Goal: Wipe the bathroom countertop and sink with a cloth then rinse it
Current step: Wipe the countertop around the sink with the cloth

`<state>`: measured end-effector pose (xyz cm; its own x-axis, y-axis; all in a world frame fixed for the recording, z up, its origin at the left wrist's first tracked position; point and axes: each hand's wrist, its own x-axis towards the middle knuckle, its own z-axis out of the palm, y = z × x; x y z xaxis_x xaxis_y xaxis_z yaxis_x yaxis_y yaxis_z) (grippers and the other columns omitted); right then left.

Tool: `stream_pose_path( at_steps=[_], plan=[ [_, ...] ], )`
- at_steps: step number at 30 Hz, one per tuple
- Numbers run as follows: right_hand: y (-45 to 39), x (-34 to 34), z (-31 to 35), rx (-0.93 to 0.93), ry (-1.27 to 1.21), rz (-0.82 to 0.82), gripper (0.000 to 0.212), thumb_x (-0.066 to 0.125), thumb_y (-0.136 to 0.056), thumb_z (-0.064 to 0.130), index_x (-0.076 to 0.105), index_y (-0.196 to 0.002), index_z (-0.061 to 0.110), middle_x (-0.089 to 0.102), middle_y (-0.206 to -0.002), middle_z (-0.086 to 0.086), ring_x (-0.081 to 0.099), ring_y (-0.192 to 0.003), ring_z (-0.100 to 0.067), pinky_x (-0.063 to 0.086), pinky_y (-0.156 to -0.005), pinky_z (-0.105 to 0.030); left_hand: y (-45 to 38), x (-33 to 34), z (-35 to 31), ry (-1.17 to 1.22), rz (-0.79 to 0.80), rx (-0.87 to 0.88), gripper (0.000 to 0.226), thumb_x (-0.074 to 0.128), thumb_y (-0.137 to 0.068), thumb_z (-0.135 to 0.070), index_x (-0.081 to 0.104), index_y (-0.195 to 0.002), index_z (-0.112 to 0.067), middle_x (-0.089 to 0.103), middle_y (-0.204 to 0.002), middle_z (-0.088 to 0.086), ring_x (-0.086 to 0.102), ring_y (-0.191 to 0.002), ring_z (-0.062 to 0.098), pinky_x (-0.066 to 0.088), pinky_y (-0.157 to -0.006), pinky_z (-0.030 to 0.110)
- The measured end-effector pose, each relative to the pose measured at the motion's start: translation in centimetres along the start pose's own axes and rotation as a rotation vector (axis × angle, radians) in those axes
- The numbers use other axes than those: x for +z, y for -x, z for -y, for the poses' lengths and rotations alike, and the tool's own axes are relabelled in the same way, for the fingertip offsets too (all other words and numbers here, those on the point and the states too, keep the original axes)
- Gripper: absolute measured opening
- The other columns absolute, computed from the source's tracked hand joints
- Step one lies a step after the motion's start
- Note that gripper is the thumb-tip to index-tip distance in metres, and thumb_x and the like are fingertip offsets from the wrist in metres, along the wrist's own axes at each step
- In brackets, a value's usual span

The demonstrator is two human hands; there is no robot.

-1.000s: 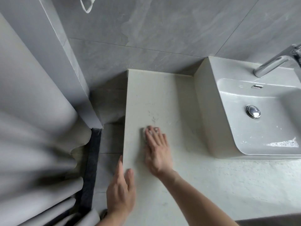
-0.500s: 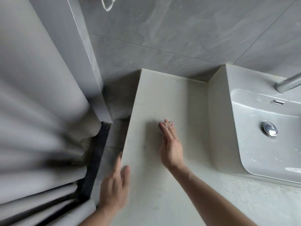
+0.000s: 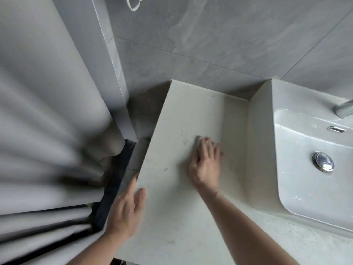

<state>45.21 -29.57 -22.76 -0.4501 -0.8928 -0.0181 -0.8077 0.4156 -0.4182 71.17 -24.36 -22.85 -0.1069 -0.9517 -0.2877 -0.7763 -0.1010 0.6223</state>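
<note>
A grey curtain hangs at far left; the left hand rests on the counter's left edge, grip spread, holding nothing; the right hand lies flat mid-counter, fingers pressing a mostly hidden cloth; at right the white sink, drain, and tap.

The pale speckled stone countertop is bare between its left edge and the tall side wall of the white ceramic basin. The grey tiled wall closes the back; the grey pleated curtain hangs left, apart from the edge.
</note>
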Motion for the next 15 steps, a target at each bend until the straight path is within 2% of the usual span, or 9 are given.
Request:
stream_pose_path(
  at_steps=[3,5,8,10,12,15],
  plan=[
    [1.2,1.8,5.3,-0.237,-0.068,0.151,0.075,0.037,-0.086,0.029,0.032,-0.16,0.018,0.024,-0.169,-0.005,0.009,-0.157,-0.037,0.006,-0.128,-0.05,0.0,0.1,0.4,-0.012,-0.008,0.011,0.075,0.021,-0.096,-0.068,0.032,-0.156,-0.024,0.048,-0.154,-0.001,0.046,-0.141,0.019,0.04,-0.112,0.035],
    [2.5,3.1,8.7,-0.379,-0.102,0.213,0.07,0.044,-0.09,0.02,0.033,-0.159,0.018,0.022,-0.17,-0.005,0.007,-0.158,-0.033,0.005,-0.129,-0.049,0.0,-0.1,0.2,-0.006,-0.018,0.03,0.072,0.021,-0.097,-0.069,0.029,-0.157,-0.029,0.048,-0.154,-0.006,0.048,-0.139,0.018,0.042,-0.11,0.037],
    [3.4,4.2,10.7,-0.511,-0.109,0.244,0.058,0.045,-0.093,0.013,0.047,-0.151,0.014,0.032,-0.166,-0.009,0.014,-0.157,-0.033,0.009,-0.127,-0.049,0.0,-0.2,-0.2,0.017,-0.015,0.072,0.062,0.025,-0.099,-0.064,0.025,-0.156,-0.038,0.048,-0.152,-0.016,0.053,-0.134,0.017,0.046,-0.105,0.039],
    [3.0,3.7,9.6,-0.563,-0.11,0.256,0.059,0.048,-0.092,0.011,0.048,-0.151,0.013,0.036,-0.164,-0.009,0.016,-0.157,-0.032,0.009,-0.128,-0.046,0.0,-0.1,0.2,0.007,-0.013,0.055,0.066,0.023,-0.098,-0.067,0.025,-0.156,-0.036,0.047,-0.154,-0.013,0.05,-0.137,0.018,0.045,-0.108,0.04],
    [2.4,2.6,7.0,-0.572,-0.084,0.264,0.061,0.052,-0.095,0.015,0.042,-0.155,0.017,0.031,-0.166,-0.006,0.014,-0.158,-0.029,0.005,-0.129,-0.044,-0.1,0.2,0.8,-0.008,-0.005,0.024,0.074,0.019,-0.096,-0.071,0.028,-0.157,-0.03,0.047,-0.155,-0.006,0.047,-0.14,0.02,0.041,-0.112,0.041],
    [1.1,0.6,1.5,-0.45,-0.063,0.2,0.06,0.049,-0.098,0.027,0.038,-0.157,0.023,0.028,-0.168,-0.004,0.016,-0.157,-0.029,0.005,-0.128,-0.043,-0.4,0.5,1.2,-0.007,0.004,0.0,0.077,0.018,-0.096,-0.073,0.029,-0.157,-0.026,0.049,-0.153,-0.006,0.047,-0.14,0.019,0.041,-0.112,0.041]
  ],
)
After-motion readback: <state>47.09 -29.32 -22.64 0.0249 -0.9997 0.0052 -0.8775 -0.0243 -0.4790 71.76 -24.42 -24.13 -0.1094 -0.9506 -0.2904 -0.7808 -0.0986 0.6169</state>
